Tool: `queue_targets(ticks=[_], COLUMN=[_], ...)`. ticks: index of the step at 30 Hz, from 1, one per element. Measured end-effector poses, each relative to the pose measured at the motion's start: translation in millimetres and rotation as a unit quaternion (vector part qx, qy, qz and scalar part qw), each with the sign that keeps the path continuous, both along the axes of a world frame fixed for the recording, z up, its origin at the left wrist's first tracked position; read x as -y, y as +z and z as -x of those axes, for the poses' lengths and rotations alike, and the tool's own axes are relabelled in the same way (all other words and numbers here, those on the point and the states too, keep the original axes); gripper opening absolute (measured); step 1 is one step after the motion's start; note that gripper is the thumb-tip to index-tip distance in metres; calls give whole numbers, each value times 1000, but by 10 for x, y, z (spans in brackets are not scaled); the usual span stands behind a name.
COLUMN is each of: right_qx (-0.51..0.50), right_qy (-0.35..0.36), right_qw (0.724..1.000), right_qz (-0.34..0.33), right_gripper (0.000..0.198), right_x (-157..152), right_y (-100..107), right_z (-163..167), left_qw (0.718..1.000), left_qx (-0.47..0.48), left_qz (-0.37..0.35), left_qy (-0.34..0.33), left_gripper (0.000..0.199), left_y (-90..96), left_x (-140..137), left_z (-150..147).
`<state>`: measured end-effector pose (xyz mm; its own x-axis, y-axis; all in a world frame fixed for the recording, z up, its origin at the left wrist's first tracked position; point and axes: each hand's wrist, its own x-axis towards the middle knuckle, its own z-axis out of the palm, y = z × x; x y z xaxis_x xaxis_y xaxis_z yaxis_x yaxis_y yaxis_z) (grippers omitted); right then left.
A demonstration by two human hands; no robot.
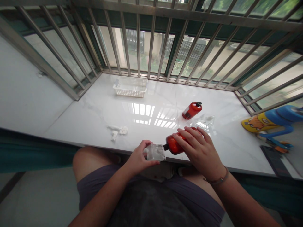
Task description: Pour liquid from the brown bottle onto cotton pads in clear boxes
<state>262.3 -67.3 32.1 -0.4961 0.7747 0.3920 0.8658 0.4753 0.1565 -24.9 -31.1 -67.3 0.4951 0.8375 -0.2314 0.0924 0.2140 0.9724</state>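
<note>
My left hand (pixel 142 157) is wrapped round a small clear square container (pixel 157 152) near the sill's front edge. In my right hand (pixel 201 148) a red bottle (pixel 174 144) with a black neck is tipped onto its side. The bottle's black tip points left and meets the container's right side, where its mouth appears to be. My palm and fingers cover the bottle's right part. Just beyond, a second red bottle (pixel 192 110) with a black cap stands upright. Beside it lies a clear plastic or glass piece (pixel 205 121), its shape hard to make out.
A white perforated basket (pixel 130 91) stands at the back. Crumpled white tissue (pixel 118 130) lies on the left of the glossy white counter (pixel 94 107). At right are a blue and yellow bottle (pixel 270 119) and a dark phone-like slab (pixel 276 160). Metal bars (pixel 151 47) enclose the back and sides.
</note>
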Motion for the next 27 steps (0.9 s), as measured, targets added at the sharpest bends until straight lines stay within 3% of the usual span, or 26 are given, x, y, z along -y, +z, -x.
queue_targets(ticks=[27], right_qx=[-2], right_qy=[2], right_qw=[1000], right_qz=[0], right_gripper=[53], right_x=[-13], right_y=[18], right_z=[13], left_qw=[999], left_qx=[38], left_qz=[3], left_qy=[2], left_gripper=[76], left_y=[-114], left_x=[22], left_z=[-19])
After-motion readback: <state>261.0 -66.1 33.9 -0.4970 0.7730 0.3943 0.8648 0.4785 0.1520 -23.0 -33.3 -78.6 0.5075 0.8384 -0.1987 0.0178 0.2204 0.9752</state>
